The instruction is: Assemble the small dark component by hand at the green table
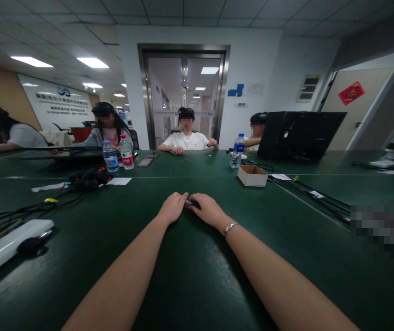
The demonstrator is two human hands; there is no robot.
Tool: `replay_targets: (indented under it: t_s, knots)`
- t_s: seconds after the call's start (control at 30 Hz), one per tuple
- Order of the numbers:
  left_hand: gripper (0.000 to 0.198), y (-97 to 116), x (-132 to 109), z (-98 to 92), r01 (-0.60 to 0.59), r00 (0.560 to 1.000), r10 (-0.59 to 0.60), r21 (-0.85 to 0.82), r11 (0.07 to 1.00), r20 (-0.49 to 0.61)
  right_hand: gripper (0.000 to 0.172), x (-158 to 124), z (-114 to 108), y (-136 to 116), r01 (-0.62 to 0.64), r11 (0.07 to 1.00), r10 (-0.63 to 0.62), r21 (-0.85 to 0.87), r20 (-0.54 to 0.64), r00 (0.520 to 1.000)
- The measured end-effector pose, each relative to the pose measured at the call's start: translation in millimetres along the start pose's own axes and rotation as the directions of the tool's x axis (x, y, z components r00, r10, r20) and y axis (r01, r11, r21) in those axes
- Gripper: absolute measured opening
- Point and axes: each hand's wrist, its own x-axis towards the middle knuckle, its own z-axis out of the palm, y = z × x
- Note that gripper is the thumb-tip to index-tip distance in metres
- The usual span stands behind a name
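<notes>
Both my hands meet over the green tabletop (190, 257), arms stretched forward. Between them is a small black object with a silvery or clear end (193, 203); its kind cannot be made out. My right hand (210, 211), with a silver bracelet (230, 228) at the wrist, is closed around the black part. The fingers of my left hand (172, 208) are closed at the silvery end, thumb against it. Much of the object is hidden by my fingers.
An open cardboard box (252, 176) and a water bottle (237, 151) stand ahead right. Cables (307, 195) run along the right; more cables (89, 178) and two bottles (119, 155) are left. A monitor (300, 135) stands far right. Several people sit opposite.
</notes>
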Motion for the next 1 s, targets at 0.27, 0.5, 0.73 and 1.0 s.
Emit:
replay_targets:
  t_s: [0.27, 0.5, 0.73, 1.0]
  knots:
    - [0.053, 2.7, -5.9, -8.2, 0.042, 0.999, -0.041, -0.035, 0.999, 0.013, 0.020, -15.4, -29.8, 26.7, -0.282, 0.951, 0.290, -0.124, 0.052, 0.956]
    - [0.040, -18.3, -31.1, -54.2, -0.018, 0.998, 0.001, 0.249, 0.968, 0.067, 0.022, -93.9, -108.9, 90.7, -0.557, 0.788, 0.581, -0.264, 0.015, 0.814]
    - [0.042, -80.9, -106.3, -143.6, 0.080, 0.997, -0.059, 0.669, 0.739, -0.054, 0.016, -181.7, -191.6, 141.6, -0.796, 0.501, 0.805, -0.340, -0.154, 0.572]
    - [0.061, -162.1, -192.3, -202.9, 0.369, 0.929, -0.212, 0.762, 0.532, -0.302, 0.029, -211.5, -216.3, 161.3, -0.871, 0.363, 0.856, -0.330, -0.251, 0.452]
